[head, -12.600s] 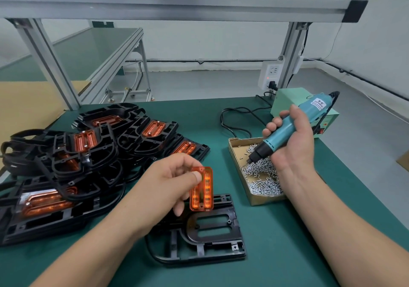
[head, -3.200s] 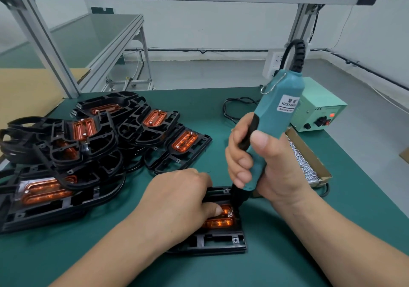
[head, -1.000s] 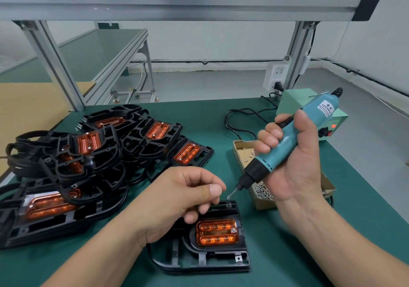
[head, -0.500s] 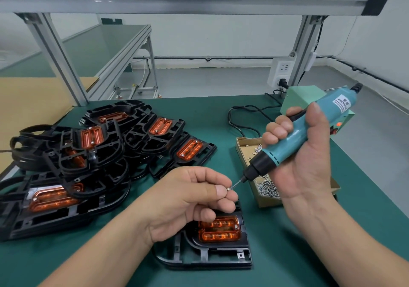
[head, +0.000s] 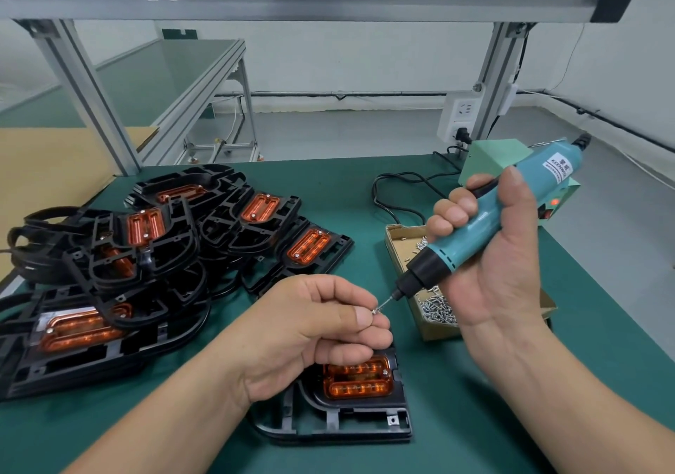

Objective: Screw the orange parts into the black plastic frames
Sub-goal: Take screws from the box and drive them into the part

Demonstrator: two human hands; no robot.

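A black plastic frame [head: 339, 424] lies on the green mat in front of me, with an orange part [head: 359, 382] seated in its recess. My left hand [head: 314, 331] hovers just above the frame and pinches a small screw [head: 375, 310] between thumb and forefinger. My right hand [head: 489, 258] grips a teal electric screwdriver [head: 485, 225], tilted down to the left. Its bit tip meets the pinched screw. My left hand hides the frame's far edge.
A pile of black frames with orange parts [head: 153, 254] covers the left of the mat. A cardboard box of loose screws [head: 434, 309] stands right of the frame. A green power unit [head: 493, 159] and its black cable [head: 391, 188] sit at the back right.
My left hand moved from pressing the orange part to lifting a screw. The screwdriver rose off the frame, tilted, and its bit came to the screw at my fingertips.
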